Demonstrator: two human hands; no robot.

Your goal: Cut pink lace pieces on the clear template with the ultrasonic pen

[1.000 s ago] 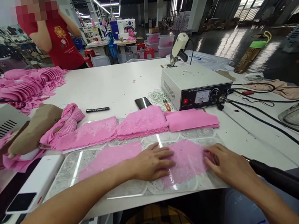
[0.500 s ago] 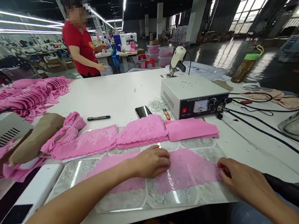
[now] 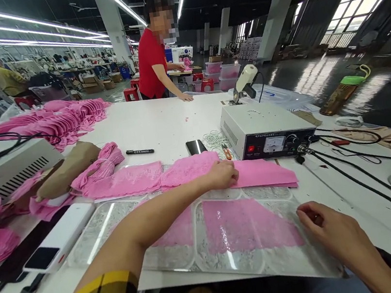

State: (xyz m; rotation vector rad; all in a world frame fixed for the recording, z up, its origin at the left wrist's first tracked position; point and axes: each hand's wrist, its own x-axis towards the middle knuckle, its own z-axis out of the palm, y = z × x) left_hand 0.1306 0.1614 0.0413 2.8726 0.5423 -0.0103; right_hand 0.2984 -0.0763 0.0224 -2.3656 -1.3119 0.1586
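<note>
A pink fabric panel (image 3: 247,224) lies between the hands, just left of the right hand (image 3: 327,225), which is open in a loose curl. The left hand (image 3: 222,174) reaches forward over the pink fabric stack (image 3: 264,174), fingers bent, its grip unclear.

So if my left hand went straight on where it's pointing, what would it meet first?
Your left hand would likely meet the plain pink cloth just to its right; whether it already touches that is hard to tell.
</note>
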